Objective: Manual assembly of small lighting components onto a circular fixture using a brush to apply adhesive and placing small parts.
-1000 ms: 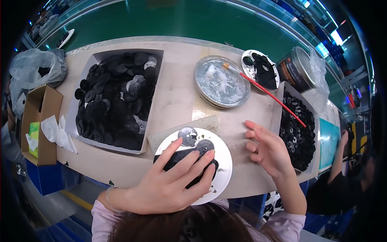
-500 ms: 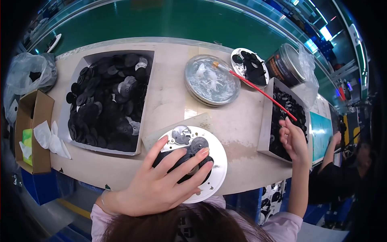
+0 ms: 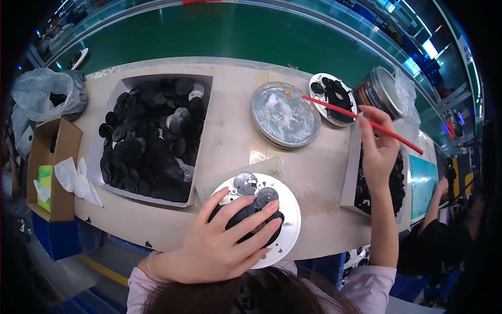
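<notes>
My left hand [image 3: 225,240] is spread over a white round plate [image 3: 290,230] fitted with gears. Its fingers curve down onto the dark parts at the plate's middle and hold it. Beyond the fingertips show a grey metal disc [image 3: 244,183] and a dark gear [image 3: 267,197]. My right hand [image 3: 379,144] pinches the handle of a thin red brush [image 3: 334,108] between thumb and fingers. The brush's yellowish tip rests at a round dish [image 3: 285,137], whose top is coated in clear, whitish, shiny stuff.
At left stands a box [image 3: 208,97] heaped with black gears, beside a small cardboard box [image 3: 73,144]. A white dish [image 3: 345,124] of black parts, a metal can [image 3: 379,91] and another parts box [image 3: 348,191] are at right. A co-worker's hand [image 3: 443,186] shows beyond.
My right hand has gone from beside the brush's end, above the parts box, up to its handle and taken hold. My left hand stays on the plate. The whole view has shifted slightly.
</notes>
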`<state>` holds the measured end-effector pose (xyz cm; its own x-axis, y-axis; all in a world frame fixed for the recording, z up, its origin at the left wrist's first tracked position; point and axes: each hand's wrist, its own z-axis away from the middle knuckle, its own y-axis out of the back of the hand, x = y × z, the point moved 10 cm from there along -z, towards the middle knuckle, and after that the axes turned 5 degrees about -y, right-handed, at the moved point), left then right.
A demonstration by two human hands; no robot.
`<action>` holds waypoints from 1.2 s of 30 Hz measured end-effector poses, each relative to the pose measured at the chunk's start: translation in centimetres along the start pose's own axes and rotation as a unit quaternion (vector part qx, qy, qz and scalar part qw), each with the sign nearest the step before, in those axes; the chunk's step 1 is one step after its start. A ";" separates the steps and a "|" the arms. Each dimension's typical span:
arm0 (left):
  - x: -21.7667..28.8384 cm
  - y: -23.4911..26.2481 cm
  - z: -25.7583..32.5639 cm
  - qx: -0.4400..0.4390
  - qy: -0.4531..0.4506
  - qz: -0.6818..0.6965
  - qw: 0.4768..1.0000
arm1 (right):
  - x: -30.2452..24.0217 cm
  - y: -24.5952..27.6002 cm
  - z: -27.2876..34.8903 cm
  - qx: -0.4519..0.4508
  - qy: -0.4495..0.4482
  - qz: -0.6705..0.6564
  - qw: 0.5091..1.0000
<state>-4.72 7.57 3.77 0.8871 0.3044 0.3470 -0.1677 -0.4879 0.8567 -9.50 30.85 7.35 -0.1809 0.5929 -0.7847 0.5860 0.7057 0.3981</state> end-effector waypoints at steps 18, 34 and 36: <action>-0.7 0.7 0.2 0.069 0.016 0.039 0.997 | -4.1 -2.2 4.0 -0.131 0.170 0.048 0.976; -0.4 0.8 0.0 0.077 0.002 0.050 0.996 | -0.7 2.8 2.7 0.030 -0.018 -0.089 0.995; -0.5 0.7 0.2 0.075 0.001 0.042 0.996 | 0.9 3.5 2.4 0.038 -0.088 -0.153 0.984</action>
<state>-5.25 6.88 4.13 0.8720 0.2584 0.4157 -0.1751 -0.6284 0.7580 -5.77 32.95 6.88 -0.2218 0.2755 -0.9354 0.5840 0.8057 0.0988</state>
